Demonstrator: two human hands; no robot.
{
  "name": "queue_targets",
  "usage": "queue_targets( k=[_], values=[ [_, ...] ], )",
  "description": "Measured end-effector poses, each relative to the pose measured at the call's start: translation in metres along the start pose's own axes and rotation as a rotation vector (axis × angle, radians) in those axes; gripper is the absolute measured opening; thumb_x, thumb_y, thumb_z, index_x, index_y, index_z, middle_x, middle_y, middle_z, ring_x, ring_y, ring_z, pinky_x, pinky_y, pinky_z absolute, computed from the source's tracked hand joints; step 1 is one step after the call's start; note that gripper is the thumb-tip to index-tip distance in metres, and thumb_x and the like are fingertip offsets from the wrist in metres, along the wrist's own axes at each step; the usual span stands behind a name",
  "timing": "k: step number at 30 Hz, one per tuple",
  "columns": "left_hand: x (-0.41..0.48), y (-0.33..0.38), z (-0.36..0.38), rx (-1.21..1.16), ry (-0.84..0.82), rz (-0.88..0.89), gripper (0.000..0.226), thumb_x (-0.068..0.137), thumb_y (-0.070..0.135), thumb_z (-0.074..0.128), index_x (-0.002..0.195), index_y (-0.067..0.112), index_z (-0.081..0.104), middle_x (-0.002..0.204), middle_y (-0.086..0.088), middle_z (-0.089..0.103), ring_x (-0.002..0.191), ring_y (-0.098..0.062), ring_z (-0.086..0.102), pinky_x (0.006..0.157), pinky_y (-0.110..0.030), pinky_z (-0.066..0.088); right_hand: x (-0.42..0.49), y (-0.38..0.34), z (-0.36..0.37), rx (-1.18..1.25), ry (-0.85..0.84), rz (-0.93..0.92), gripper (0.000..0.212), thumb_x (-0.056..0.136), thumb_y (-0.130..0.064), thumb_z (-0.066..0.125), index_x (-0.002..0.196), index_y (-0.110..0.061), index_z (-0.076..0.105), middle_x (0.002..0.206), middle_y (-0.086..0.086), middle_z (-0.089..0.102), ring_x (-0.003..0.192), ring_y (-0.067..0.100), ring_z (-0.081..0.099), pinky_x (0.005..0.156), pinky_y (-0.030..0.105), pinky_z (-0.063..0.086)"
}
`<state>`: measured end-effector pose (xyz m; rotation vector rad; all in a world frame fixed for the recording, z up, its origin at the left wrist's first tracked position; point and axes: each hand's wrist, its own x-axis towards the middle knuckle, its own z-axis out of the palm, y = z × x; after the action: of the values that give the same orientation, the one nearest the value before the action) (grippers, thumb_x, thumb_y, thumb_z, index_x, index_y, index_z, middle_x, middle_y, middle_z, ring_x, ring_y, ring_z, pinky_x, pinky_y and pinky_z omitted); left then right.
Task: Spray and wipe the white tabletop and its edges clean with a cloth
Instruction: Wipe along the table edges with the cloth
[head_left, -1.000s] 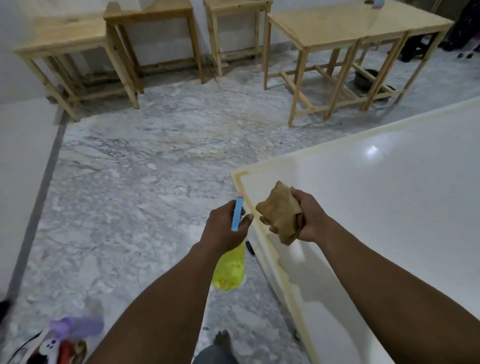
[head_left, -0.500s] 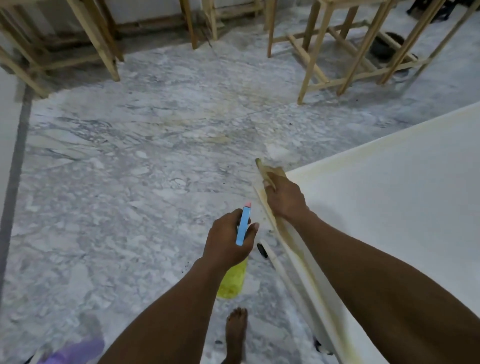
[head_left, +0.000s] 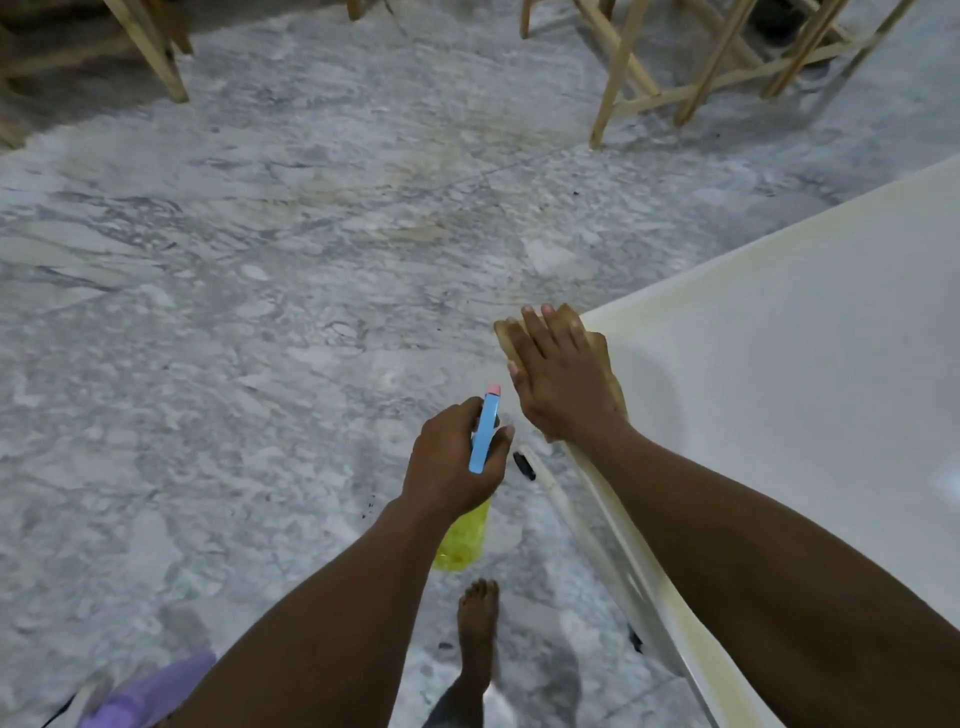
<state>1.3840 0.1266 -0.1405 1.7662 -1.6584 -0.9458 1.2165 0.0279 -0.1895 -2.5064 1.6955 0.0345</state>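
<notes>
A right hand (head_left: 563, 379), fingers straight and spread, presses a tan cloth (head_left: 600, 348) flat over the left corner of the white tabletop (head_left: 805, 389), with the cloth lapping over the corner where the yellowed edge (head_left: 613, 512) begins. Just left of it, the left hand (head_left: 452, 460) is wrapped round the neck of a spray bottle (head_left: 482, 436). The bottle's blue trigger head points up and its yellow body hangs below the fist, off the table and above the floor. The step in hand appears to be wiping the corner and its rim. The next move likely calls for drawing the cloth firmly along the stained edge toward the near side, or raising the bottle for a fresh spray. The tabletop is glossy and pale, its border discoloured yellow. Around it lies a grey-veined marble floor (head_left: 260, 312), with the legs of wooden tables (head_left: 623, 67) at the far side. A bare foot (head_left: 475, 623) stands beside the table, and a blurred purple object (head_left: 150, 691) sits at the near left.
</notes>
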Motion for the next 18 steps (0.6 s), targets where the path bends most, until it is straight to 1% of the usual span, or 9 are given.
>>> queue_targets(
  k=[3,5,7,10,11,14,16,18],
  values=[
    [-0.007,0.003,0.009,0.023,-0.046,-0.004,0.02,0.097,0.031,0.073,0.088,0.018,0.06,0.071,0.002,0.058,0.063,-0.018,0.052,0.06,-0.032,0.043,-0.009,0.001,-0.001,0.019,-0.014,0.001,0.06,0.101,-0.04,0.018,0.158,-0.018,0.019,0.166,0.008,0.016,0.154,0.029,0.009,0.122,0.052,0.012],
    [-0.011,0.007,0.013,0.03,-0.063,-0.003,0.019,0.096,0.033,0.073,0.089,0.02,0.06,0.073,0.001,0.06,0.064,-0.019,0.054,0.061,-0.034,0.045,-0.021,0.003,0.001,0.028,-0.022,-0.015,0.061,0.1,-0.039,0.018,0.159,-0.019,0.016,0.167,0.007,0.012,0.154,0.029,0.007,0.122,0.052,0.012],
    [-0.018,0.013,0.02,0.02,-0.063,0.003,0.019,0.095,0.031,0.074,0.088,0.022,0.059,0.069,0.004,0.057,0.063,-0.019,0.053,0.062,-0.036,0.046,-0.039,0.006,0.005,0.034,-0.014,-0.022,0.061,0.101,-0.037,0.021,0.159,-0.02,0.015,0.167,0.006,0.011,0.154,0.028,0.005,0.122,0.052,0.011],
    [-0.03,0.023,0.028,0.015,-0.07,0.016,0.017,0.095,0.026,0.074,0.089,0.025,0.058,0.068,0.009,0.054,0.061,-0.015,0.05,0.061,-0.032,0.044,-0.067,0.009,0.008,0.038,0.002,-0.018,0.06,0.102,-0.038,0.027,0.159,-0.021,0.016,0.167,0.006,0.011,0.154,0.027,0.004,0.122,0.052,0.011],
    [-0.034,0.026,0.03,0.018,-0.073,0.022,0.015,0.095,0.024,0.073,0.09,0.024,0.058,0.07,0.007,0.056,0.062,-0.016,0.052,0.062,-0.033,0.047,-0.076,0.01,0.009,0.04,0.002,-0.018,0.06,0.102,-0.038,0.028,0.159,-0.021,0.016,0.167,0.006,0.011,0.154,0.027,0.005,0.122,0.052,0.012],
    [-0.054,0.033,0.038,0.051,-0.084,0.021,0.008,0.092,0.016,0.071,0.097,0.015,0.066,0.082,-0.006,0.069,0.072,-0.027,0.063,0.069,-0.045,0.057,-0.11,0.012,0.01,0.037,-0.007,-0.02,0.061,0.101,-0.037,0.029,0.158,-0.02,0.018,0.166,0.006,0.014,0.154,0.028,0.007,0.121,0.052,0.015],
    [-0.071,0.039,0.041,0.074,-0.092,0.017,0.012,0.089,0.011,0.07,0.1,0.013,0.069,0.087,-0.009,0.072,0.075,-0.029,0.065,0.072,-0.046,0.058,-0.138,0.013,0.01,0.037,-0.01,-0.014,0.061,0.1,-0.036,0.03,0.158,-0.02,0.018,0.166,0.006,0.015,0.154,0.028,0.008,0.121,0.053,0.016],
    [-0.087,0.043,0.044,0.082,-0.097,0.009,0.015,0.088,0.009,0.069,0.101,0.015,0.07,0.089,-0.007,0.073,0.076,-0.028,0.066,0.073,-0.044,0.058,-0.164,0.014,0.008,0.034,-0.018,-0.01,0.063,0.099,-0.035,0.032,0.158,-0.021,0.018,0.166,0.006,0.014,0.154,0.027,0.008,0.121,0.052,0.016]
  ],
)
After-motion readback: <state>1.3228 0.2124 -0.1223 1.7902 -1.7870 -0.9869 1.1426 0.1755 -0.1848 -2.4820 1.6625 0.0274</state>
